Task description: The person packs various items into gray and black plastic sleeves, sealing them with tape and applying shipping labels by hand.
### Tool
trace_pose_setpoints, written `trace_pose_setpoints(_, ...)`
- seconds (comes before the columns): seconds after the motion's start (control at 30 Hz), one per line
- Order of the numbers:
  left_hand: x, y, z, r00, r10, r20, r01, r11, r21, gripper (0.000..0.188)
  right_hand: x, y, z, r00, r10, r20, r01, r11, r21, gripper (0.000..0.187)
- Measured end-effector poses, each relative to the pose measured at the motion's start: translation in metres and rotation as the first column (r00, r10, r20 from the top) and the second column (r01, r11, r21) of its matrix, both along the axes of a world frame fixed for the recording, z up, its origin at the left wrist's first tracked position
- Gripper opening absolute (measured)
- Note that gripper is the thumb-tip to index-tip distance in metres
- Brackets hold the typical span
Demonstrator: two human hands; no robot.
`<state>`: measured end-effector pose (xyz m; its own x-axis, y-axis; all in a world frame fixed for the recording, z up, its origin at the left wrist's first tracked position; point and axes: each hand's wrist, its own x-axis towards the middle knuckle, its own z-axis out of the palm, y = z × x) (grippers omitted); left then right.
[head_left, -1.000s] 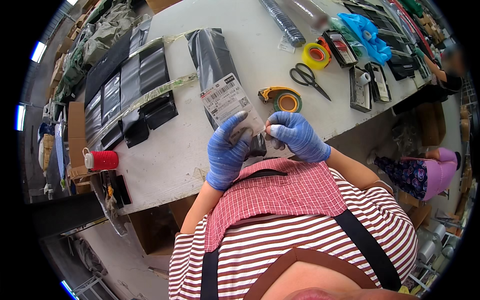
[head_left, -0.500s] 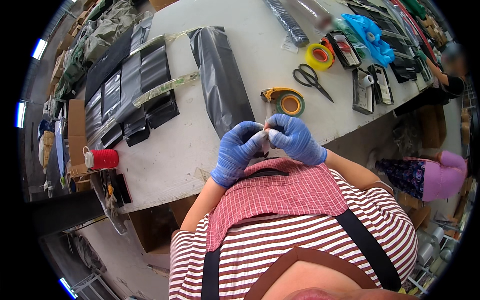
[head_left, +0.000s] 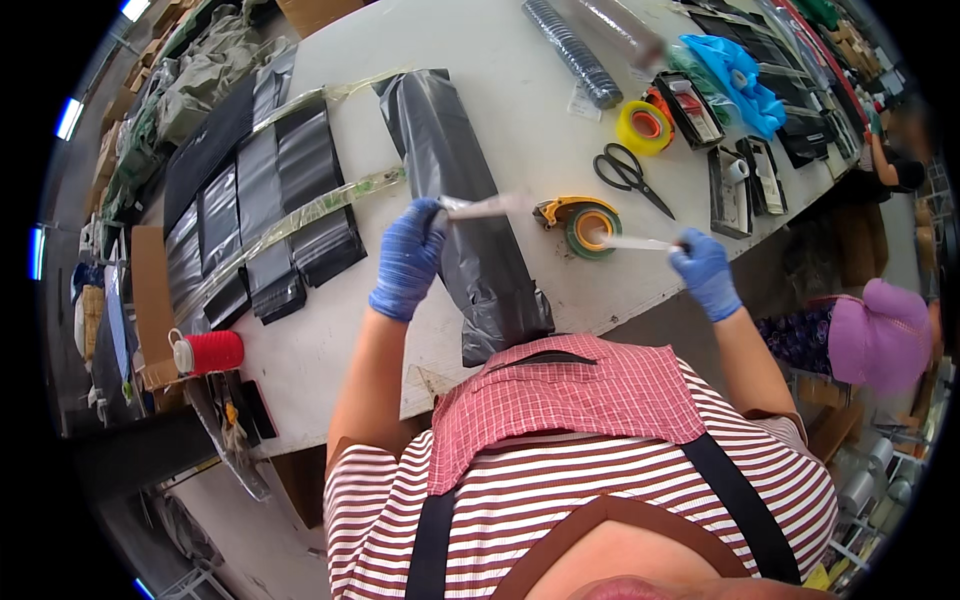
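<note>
Both my hands wear blue knit gloves. My left hand (head_left: 408,260) is closed on a whitish see-through strip (head_left: 480,208), blurred by motion, above a long black plastic-wrapped package (head_left: 465,230). Off to the right, over the table's front edge, my right hand (head_left: 706,275) pinches a second thin white strip (head_left: 640,243), which points left toward a green tape roll (head_left: 593,230) in a yellow-orange dispenser (head_left: 560,208). The package lies lengthwise on the table, its near end at my checked apron (head_left: 570,400). What the strips are made of I cannot tell.
Black scissors (head_left: 633,180), a yellow tape roll (head_left: 645,127) and open black boxes (head_left: 730,190) lie right on the white table (head_left: 370,300). Taped flat black packages (head_left: 265,190) cover its left, near a red spool (head_left: 213,352). A co-worker (head_left: 895,165) stands far right.
My hands were together at the apron's top edge; now they are wide apart, each with a strip. The left has gone up and left, the right out to the right.
</note>
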<state>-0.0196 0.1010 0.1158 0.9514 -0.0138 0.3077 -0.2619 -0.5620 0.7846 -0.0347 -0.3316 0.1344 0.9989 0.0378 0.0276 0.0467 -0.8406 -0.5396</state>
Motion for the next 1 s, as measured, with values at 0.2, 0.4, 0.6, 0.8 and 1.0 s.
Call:
trace_pose_setpoints(0.2, 0.065, 0.049, -0.039, 0.939, -0.24, 0.248, 0.188, 0.958, 0.216, 0.018, -0.081, -0.169, -0.084, 0.92, -0.387, -0.057, 0.322, 0.833, -0.45, 0.026)
trace_pose_setpoints(0.4, 0.08, 0.079, -0.061, 0.905, -0.414, -0.096, 0.379, 0.683, 0.625, 0.019, -0.252, -0.247, -0.235, 0.461, -0.242, -0.854, -0.727, 0.448, -0.52, 0.033)
trace_pose_setpoints(0.6, 0.102, 0.016, -0.06, 0.914, -0.403, -0.053, 0.325, 0.646, 0.691, 0.037, -0.307, -0.214, -0.303, 0.235, 0.032, -0.971, -0.763, 0.626, -0.164, 0.033)
trace_pose_setpoints(0.8, 0.141, -0.05, -0.055, 0.907, 0.18, -0.381, 0.258, 0.479, 0.839, 0.051, -0.09, -0.095, -0.153, 0.671, 0.241, -0.702, -0.454, 0.881, -0.132, 0.036)
trace_pose_setpoints(1.0, 0.084, -0.085, -0.046, 0.828, 0.217, -0.517, 0.408, 0.399, 0.821, 0.062, 0.052, 0.024, -0.082, 0.967, 0.235, 0.099, -0.234, 0.972, -0.018, 0.034)
